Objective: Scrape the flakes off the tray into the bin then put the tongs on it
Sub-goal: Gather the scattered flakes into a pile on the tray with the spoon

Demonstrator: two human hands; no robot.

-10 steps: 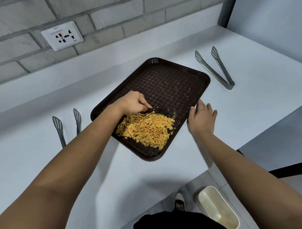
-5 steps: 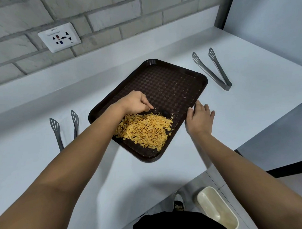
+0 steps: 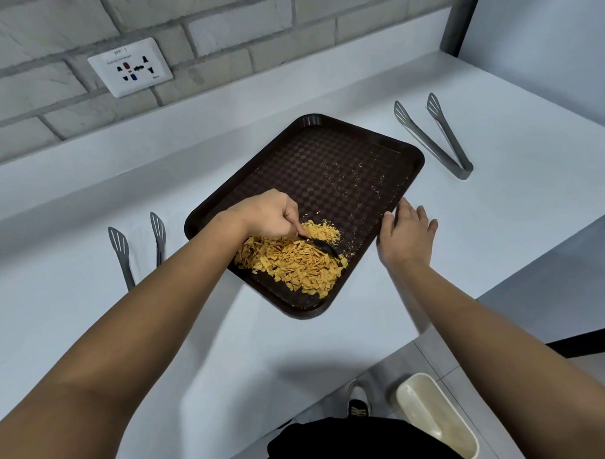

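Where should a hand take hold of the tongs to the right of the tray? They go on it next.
Grip the right tongs near the joined hinge end, coming from above and the near side. That end points toward the person, both arms meet there, and it lies flat on the counter, apart from the tray.

White wall socket [image 3: 130, 67] on the grey brick wall [image 3: 239, 29], above the white counter [image 3: 533, 204]; a shoe [image 3: 359, 400] on the floor.

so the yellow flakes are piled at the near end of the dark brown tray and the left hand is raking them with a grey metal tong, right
Not quite. The tool is wrong: the left hand grips a small black spoon, not a tong. The head view shows both pairs of grey metal tongs lying untouched on the white counter. The yellow flakes are indeed piled at the near end of the dark brown tray.
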